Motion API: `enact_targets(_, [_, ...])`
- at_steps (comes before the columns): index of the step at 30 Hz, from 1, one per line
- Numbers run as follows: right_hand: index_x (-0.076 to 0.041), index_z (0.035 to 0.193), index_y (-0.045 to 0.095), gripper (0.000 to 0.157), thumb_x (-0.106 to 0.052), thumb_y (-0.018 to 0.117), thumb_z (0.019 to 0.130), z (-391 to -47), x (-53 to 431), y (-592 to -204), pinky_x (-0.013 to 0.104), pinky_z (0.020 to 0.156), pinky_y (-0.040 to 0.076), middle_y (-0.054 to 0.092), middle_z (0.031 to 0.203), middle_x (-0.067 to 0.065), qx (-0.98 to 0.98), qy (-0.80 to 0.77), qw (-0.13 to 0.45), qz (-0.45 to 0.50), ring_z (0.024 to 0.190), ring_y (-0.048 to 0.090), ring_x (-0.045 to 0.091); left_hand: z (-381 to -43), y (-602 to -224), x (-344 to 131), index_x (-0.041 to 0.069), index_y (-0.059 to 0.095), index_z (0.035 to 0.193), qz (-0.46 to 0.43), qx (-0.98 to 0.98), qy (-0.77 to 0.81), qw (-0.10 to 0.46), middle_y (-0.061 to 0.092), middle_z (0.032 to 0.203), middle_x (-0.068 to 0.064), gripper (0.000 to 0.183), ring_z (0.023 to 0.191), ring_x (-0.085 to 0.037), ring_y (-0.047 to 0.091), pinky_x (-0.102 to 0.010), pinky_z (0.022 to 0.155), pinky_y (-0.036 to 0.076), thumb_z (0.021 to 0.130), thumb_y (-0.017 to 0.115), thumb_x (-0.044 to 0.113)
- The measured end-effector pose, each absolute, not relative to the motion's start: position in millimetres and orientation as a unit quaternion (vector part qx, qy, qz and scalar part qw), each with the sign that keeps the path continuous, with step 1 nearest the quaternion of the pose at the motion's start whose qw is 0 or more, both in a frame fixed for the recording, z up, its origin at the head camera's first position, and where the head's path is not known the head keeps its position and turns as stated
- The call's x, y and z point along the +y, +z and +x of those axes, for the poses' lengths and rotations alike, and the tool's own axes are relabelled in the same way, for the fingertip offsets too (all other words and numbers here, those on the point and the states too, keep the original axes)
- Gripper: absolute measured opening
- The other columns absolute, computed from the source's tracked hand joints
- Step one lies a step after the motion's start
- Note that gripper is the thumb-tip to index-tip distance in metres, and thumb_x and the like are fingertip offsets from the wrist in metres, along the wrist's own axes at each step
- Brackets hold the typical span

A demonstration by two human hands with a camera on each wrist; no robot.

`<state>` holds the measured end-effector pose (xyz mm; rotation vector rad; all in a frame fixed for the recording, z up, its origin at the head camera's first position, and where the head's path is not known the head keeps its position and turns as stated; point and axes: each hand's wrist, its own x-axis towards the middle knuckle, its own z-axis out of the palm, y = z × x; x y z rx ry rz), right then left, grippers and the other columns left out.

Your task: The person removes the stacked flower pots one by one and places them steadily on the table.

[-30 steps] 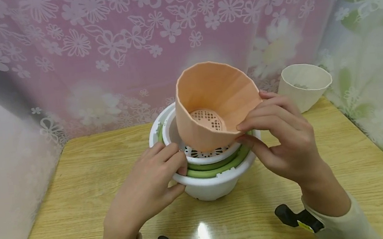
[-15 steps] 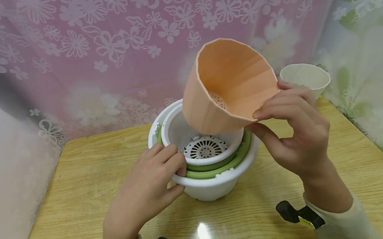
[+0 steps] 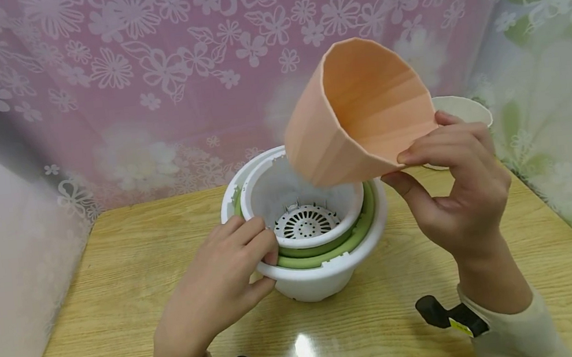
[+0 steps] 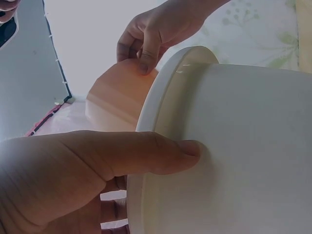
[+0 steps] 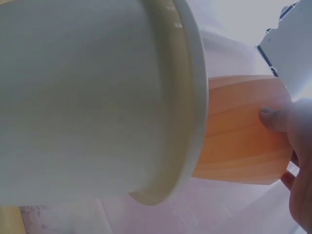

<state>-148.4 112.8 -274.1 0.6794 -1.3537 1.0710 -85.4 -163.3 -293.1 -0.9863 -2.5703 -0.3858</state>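
The left hand (image 3: 222, 272) grips the nested round white-and-green plastic pots (image 3: 315, 286) between seven and eight o'clock. The tapered peach plastic pot (image 3: 315, 134) has risen toward two o'clock, tipping further, and sits at ten o'clock from the right hand (image 3: 458, 178), which pinches its rim.

You show two hands: one left hand (image 3: 218, 281), one right hand (image 3: 456, 184). You wear two black wrist devices (image 3: 432, 311). You have one peach pot (image 3: 323, 136), one cream pot (image 3: 469, 105), one outer white pot (image 3: 318, 284) and one inner white pot (image 3: 293, 179); between the white two is at least one green pot (image 3: 302, 260), exact number unclear. You face one table (image 3: 118, 277).
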Motion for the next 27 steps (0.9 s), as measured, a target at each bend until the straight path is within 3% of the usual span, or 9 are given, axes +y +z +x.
enact_targets(17, [0.005,0.071,0.064,0.053,-0.043,0.085,0.075,-158,117,-271,0.051,0.099,0.044,0.062,0.071,0.022,-0.577,0.464,0.629,0.237,0.075,0.053,0.034,-85,-293,-164,0.021,0.049,0.083,-0.348,-0.91,-0.135,0.179,0.043,0.083,0.012,0.032,0.077,-0.011,0.038,-0.029,0.071,0.035,0.067,0.073,0.007])
enact_targets(27, [0.006,0.075,0.066,0.05,-0.041,0.083,0.077,-172,128,-277,0.048,0.1,0.043,0.064,0.074,0.023,-0.612,0.432,0.628,0.209,0.077,0.048,0.043,-85,-293,-163,0.021,0.049,0.083,-0.346,-0.911,-0.14,0.176,0.042,0.082,0.013,0.033,0.078,-0.011,0.038,-0.029,0.071,0.035,0.067,0.074,0.007])
